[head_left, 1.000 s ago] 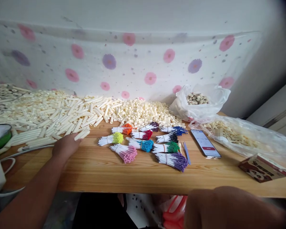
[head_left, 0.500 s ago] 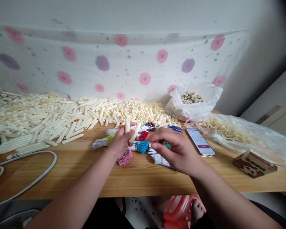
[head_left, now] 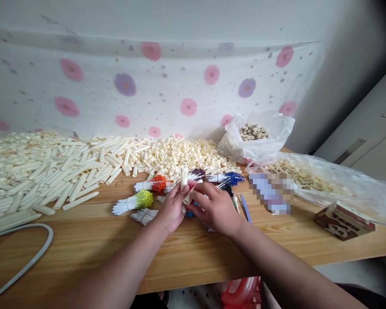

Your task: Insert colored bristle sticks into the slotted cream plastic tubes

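My left hand (head_left: 171, 211) is closed around a cream pen barrel (head_left: 184, 175) that stands upright with its slotted end on top. A second cream tube (head_left: 188, 198) is tilted between my two hands. Against this tilted tube, the fingers of my right hand (head_left: 217, 208) are bent and pressed together; what else they pinch is hidden. Bundles of pen refills lie around the hands: yellow-tipped (head_left: 133, 203), orange-tipped (head_left: 151, 183), blue-tipped (head_left: 227, 177) and white (head_left: 144, 216). More bundles are partly covered by my hands.
A long heap of cream pen parts (head_left: 80, 165) spreads along the back and left of the wooden table (head_left: 99, 249). At right are plastic bags (head_left: 234, 143) of parts, a blurred-out phone (head_left: 270, 193), purple tweezers (head_left: 246, 209) and a carton (head_left: 344, 221). A white cable (head_left: 40, 246) curves at left.
My right hand has moved left to meet the tubes in my left hand. The view has shifted, and orange-tipped refills and purple tweezers now show.
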{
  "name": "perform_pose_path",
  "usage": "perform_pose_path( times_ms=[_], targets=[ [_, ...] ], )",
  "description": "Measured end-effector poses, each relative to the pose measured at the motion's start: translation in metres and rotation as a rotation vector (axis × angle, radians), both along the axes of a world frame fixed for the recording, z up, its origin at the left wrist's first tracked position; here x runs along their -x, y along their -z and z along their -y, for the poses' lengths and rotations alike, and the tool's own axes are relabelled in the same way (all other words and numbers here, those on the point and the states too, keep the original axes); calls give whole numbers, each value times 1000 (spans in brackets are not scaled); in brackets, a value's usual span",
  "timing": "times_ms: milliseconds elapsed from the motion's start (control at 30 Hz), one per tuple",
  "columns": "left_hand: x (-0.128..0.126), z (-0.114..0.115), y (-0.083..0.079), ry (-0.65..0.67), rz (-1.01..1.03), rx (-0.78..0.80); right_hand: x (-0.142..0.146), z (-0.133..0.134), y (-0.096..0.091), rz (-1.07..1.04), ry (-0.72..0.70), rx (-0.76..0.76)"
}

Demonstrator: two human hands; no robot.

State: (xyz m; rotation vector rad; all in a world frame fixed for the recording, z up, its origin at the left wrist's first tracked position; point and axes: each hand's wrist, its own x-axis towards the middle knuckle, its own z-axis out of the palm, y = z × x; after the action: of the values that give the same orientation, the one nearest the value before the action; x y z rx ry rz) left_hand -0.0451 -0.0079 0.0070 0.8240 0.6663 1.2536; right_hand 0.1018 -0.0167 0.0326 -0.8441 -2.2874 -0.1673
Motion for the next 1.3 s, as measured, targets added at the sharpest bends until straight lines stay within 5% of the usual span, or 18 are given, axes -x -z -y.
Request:
perform_pose_path(
  times_ms=[233, 400, 567, 700, 833, 1067, 1133, 1233, 1300],
  targets=[
    [8, 0, 18, -56, -116, -82, 13, -9, 9, -433, 4, 136],
    [7, 4, 6, -82, -39, 12, 14, -28, -3, -144, -36, 91],
    [12, 2, -5, -84, -99, 65, -32, -104, -15, 235, 345, 410],
    [17, 1, -6, -22, -111, 66, -62, -159, 0, 441, 485, 584],
    [18, 2, -5, 29, -143, 36, -58, -176, 12, 527, 496, 658],
    [19, 3, -7, 11, -253, -27, -49, -135, -23, 237, 399, 553],
    [18, 6, -8, 31, -271, -32, -48, -104, -29, 67, 227, 582],
    [13, 13, -11, 62, -298, -42, -46, -55, -25, -447, -257, 840],
    [7, 19, -13, 86, -327, -47, -49, -27, -19, -651, -372, 952]
  ],
)
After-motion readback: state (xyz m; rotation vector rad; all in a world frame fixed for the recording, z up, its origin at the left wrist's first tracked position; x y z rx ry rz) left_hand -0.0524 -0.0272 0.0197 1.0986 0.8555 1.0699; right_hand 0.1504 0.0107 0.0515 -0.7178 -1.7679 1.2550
